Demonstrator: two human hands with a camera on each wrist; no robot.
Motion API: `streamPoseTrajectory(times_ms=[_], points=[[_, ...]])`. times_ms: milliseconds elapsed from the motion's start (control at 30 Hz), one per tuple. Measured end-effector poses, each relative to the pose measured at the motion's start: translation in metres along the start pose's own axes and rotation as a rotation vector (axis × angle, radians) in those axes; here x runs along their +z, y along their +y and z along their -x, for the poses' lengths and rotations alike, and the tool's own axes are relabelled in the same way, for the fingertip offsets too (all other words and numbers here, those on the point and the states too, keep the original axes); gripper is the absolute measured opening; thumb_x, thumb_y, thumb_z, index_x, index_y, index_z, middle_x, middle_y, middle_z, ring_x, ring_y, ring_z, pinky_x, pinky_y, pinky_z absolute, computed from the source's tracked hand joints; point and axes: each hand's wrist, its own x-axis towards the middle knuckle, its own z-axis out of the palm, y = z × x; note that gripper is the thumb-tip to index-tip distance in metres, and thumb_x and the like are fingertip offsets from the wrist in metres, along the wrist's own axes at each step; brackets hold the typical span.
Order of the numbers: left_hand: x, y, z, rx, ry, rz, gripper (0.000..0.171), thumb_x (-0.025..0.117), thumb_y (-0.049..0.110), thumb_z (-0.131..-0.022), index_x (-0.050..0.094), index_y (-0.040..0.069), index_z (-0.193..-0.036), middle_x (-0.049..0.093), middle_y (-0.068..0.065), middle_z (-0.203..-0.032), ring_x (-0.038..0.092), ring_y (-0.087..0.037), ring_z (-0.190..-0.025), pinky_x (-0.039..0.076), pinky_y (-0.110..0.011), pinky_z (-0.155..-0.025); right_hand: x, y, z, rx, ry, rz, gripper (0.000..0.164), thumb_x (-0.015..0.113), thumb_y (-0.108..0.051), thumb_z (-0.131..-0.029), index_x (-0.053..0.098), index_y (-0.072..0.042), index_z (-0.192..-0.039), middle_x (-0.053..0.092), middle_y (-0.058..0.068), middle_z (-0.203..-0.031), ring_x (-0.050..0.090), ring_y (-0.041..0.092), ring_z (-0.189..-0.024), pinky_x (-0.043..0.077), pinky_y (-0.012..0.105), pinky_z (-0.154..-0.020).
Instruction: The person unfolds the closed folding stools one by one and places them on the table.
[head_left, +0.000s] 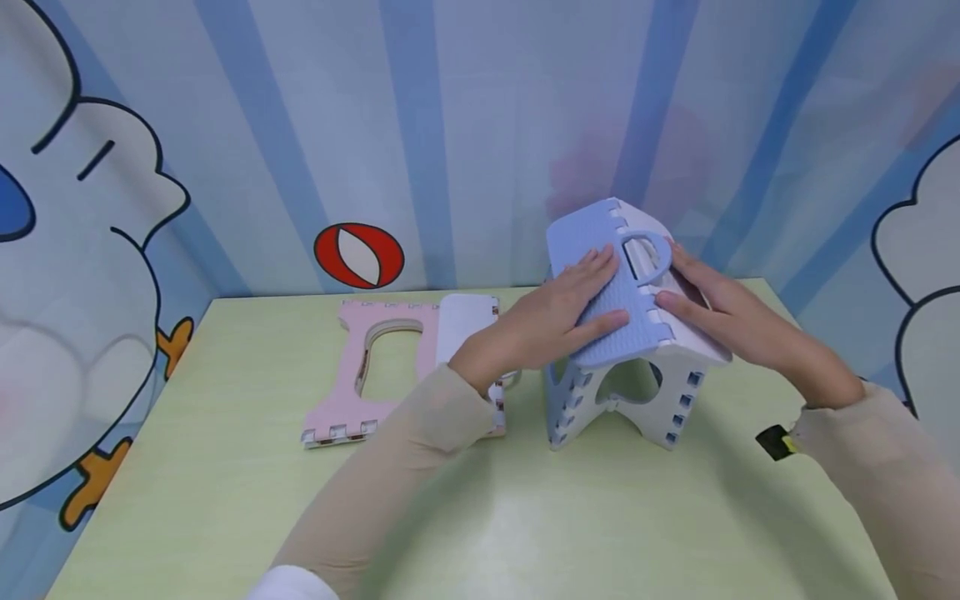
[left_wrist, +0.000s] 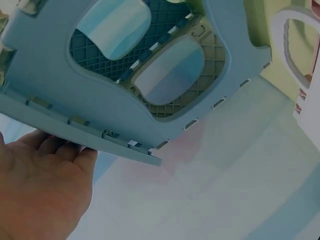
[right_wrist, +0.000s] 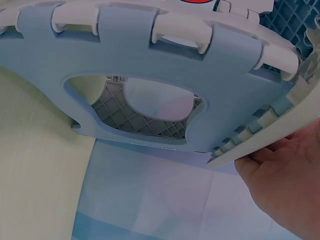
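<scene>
Well, the stool (head_left: 637, 330) stands upright (long ridge (head_left: 618, 223) running front-to-back).

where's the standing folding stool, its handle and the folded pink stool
Standing folding stool (head_left: 642, 337), head view, blue seat panel
Handle (head_left: 665, 255), head view, loop's right side
Folded pink stool (head_left: 352, 412), head view, pink panel

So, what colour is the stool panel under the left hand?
The panel is light blue, clearest from the head.

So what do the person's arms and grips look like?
The left sleeve and right sleeve are long and beige. A white patch borders the left one; a black and yellow bit shows at the right one's end. The left grip and right grip wear no gloves.
</scene>
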Motion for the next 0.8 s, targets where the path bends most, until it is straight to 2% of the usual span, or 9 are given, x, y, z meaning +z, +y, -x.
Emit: streamPoseTrajectory(times_ms=[100, 200, 267, 367, 433, 567, 667, 733, 800], points=[[0.0019, 0.0002, 0.0005, -0.001, 0.002, -0.023, 0.076, 0.032, 0.060, -0.103, 0.003, 0.018, -0.160, -0.008, 0.008, -0.164, -0.010, -0.003, -0.146, 0.001, -0.019, -0.117, 0.0014, 0.0004, 0.0001, -0.006, 0.000, -0.013, 0.070, 0.048, -0.024, -0.107, 0.004, -0.019, -0.161, 0.005, 0.006, -0.166, 0.021, 0.033, -0.146, 0.032, 0.027, -0.106], [0.0020, 0.0007, 0.0006, 0.004, 0.013, -0.034, 0.076, 0.032, 0.059, -0.103, 0.004, 0.016, -0.160, -0.007, 0.007, -0.164, -0.009, -0.003, -0.146, 0.001, -0.017, -0.116, 0.0028, 0.0026, -0.0005, -0.029, 0.008, -0.009, 0.068, 0.047, -0.022, -0.107, 0.006, -0.019, -0.161, 0.008, 0.008, -0.166, 0.030, 0.034, -0.141, 0.032, 0.010, -0.093], [0.0022, 0.0007, 0.0005, 0.007, 0.014, -0.041, 0.076, 0.031, 0.059, -0.104, 0.004, 0.016, -0.160, -0.007, 0.006, -0.164, -0.010, -0.003, -0.146, 0.000, -0.017, -0.116, 0.0039, 0.0043, -0.0010, -0.048, 0.016, 0.003, 0.067, 0.045, -0.021, -0.107, 0.006, -0.018, -0.161, 0.009, 0.010, -0.166, 0.038, 0.034, -0.134, 0.032, 0.010, -0.091], [0.0026, 0.0008, 0.0000, 0.002, 0.015, -0.039, 0.076, 0.031, 0.059, -0.104, 0.003, 0.015, -0.160, -0.008, 0.006, -0.164, -0.010, -0.004, -0.146, 0.000, -0.017, -0.116, 0.0059, 0.0065, -0.0021, -0.076, 0.029, 0.020, 0.065, 0.043, -0.019, -0.108, 0.005, -0.020, -0.161, 0.012, 0.011, -0.165, 0.055, 0.029, -0.112, 0.036, 0.013, -0.088], [0.0032, 0.0007, -0.0008, -0.004, 0.015, -0.036, 0.077, 0.031, 0.060, -0.103, 0.002, 0.015, -0.160, -0.008, 0.007, -0.164, -0.011, -0.003, -0.146, 0.000, -0.017, -0.116, 0.0066, 0.0073, -0.0029, -0.088, 0.028, 0.024, 0.064, 0.041, -0.019, -0.108, 0.004, -0.022, -0.161, 0.012, 0.011, -0.165, 0.058, 0.025, -0.102, 0.038, 0.015, -0.088], [0.0051, -0.0002, -0.0035, -0.015, 0.016, -0.035, 0.079, 0.030, 0.062, -0.102, 0.001, 0.016, -0.160, -0.011, 0.008, -0.164, -0.013, -0.002, -0.145, 0.000, -0.017, -0.116, 0.0070, 0.0085, -0.0037, -0.095, 0.015, 0.002, 0.064, 0.039, -0.018, -0.109, 0.003, -0.024, -0.161, 0.009, 0.009, -0.166, 0.057, 0.026, -0.104, 0.040, 0.024, -0.093], [0.0069, -0.0007, -0.0048, -0.014, 0.023, -0.049, 0.079, 0.029, 0.062, -0.102, 0.000, 0.016, -0.159, -0.011, 0.008, -0.164, -0.013, -0.002, -0.145, -0.001, -0.017, -0.116, 0.0072, 0.0091, -0.0032, -0.090, 0.003, -0.021, 0.065, 0.039, -0.018, -0.109, 0.001, -0.026, -0.161, 0.005, 0.009, -0.166, 0.049, 0.033, -0.118, 0.038, 0.043, -0.101], [0.0079, -0.0008, -0.0053, -0.009, 0.031, -0.062, 0.078, 0.029, 0.061, -0.103, 0.001, 0.015, -0.160, -0.010, 0.007, -0.164, -0.013, -0.003, -0.146, -0.001, -0.017, -0.115, 0.0072, 0.0089, -0.0024, -0.088, 0.011, -0.012, 0.065, 0.038, -0.018, -0.109, 0.001, -0.027, -0.161, 0.006, 0.009, -0.166, 0.056, 0.030, -0.106, 0.041, 0.037, -0.097], [0.0081, -0.0005, -0.0055, -0.005, 0.035, -0.069, 0.078, 0.029, 0.060, -0.103, 0.001, 0.015, -0.160, -0.009, 0.006, -0.164, -0.012, -0.004, -0.146, -0.001, -0.016, -0.115, 0.0069, 0.0089, -0.0018, -0.085, 0.013, -0.010, 0.064, 0.038, -0.018, -0.109, 0.002, -0.027, -0.161, 0.006, 0.008, -0.166, 0.055, 0.028, -0.108, 0.040, 0.036, -0.098]])
